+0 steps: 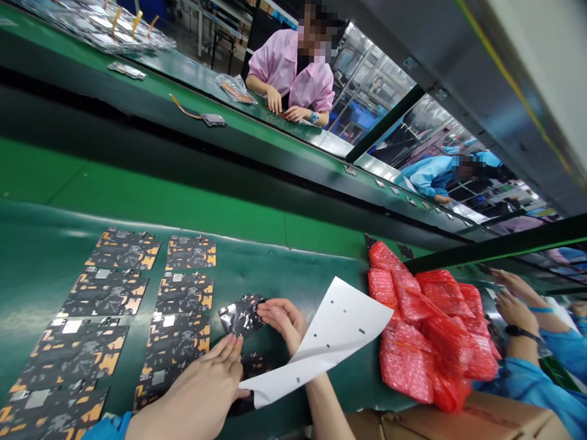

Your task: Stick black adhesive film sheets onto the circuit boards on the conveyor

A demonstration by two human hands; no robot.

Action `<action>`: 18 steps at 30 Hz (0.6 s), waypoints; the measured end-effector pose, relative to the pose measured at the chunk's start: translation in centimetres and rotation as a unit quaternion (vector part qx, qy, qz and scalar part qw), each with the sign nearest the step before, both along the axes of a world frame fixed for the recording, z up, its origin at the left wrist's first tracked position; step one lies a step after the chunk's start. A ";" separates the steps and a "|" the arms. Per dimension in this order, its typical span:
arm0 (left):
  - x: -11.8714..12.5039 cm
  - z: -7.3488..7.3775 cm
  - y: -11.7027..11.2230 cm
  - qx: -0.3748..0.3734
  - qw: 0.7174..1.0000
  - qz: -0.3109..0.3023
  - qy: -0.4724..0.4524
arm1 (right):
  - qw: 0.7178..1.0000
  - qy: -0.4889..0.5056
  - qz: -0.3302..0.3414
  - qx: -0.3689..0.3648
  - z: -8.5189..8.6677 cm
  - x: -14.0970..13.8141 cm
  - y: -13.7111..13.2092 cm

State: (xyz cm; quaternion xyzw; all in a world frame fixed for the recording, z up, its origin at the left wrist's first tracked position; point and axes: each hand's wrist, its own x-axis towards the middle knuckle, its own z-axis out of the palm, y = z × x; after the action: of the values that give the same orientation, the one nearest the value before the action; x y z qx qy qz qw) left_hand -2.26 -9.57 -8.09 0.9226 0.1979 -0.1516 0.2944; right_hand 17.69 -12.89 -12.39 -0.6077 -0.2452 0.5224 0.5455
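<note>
My right hand (284, 320) pinches a shiny black film piece (242, 316) just above the green mat (27, 268), and a white backing sheet (328, 340) curls over its wrist. My left hand (198, 396) lies low beside it, fingers together, thumb pressing the lower edge of the white sheet, over a dark board (257, 365). Left of both hands, several black-and-orange circuit boards (182, 299) lie in two columns on the mat.
A pile of red bubble-wrap bags (427, 330) sits to the right, with a cardboard box (459, 428) below it. A neighbour's hands in blue sleeves (516, 311) work at far right. Across the conveyor, a person in pink (293, 72) handles parts.
</note>
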 end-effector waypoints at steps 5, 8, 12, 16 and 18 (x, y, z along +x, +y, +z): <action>0.1 0.4 0.0 -0.003 1.000 -0.005 0.004 | 1.000 -0.021 0.018 0.002 0.0 -0.7 -0.5; 0.1 0.7 0.2 -0.006 1.000 -0.005 0.009 | 0.999 -0.042 0.011 -0.004 -0.3 -0.5 -0.5; 0.1 0.9 0.3 -0.007 1.000 0.000 0.007 | 0.995 -0.097 -0.024 0.015 -0.1 0.3 -0.5; 0.2 1.3 0.4 0.006 1.000 -0.007 0.005 | 0.990 -0.134 -0.017 0.030 0.7 -0.2 -1.0; 0.2 1.4 0.4 0.011 1.000 -0.010 0.003 | 0.990 -0.141 0.007 0.026 0.8 -0.5 -1.2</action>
State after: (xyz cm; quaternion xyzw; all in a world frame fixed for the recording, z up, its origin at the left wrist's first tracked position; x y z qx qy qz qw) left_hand -2.11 -9.21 -6.71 0.9273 0.1909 -0.1549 0.2821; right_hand 17.15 -14.05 -11.55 -0.6591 -0.3371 0.4291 0.5176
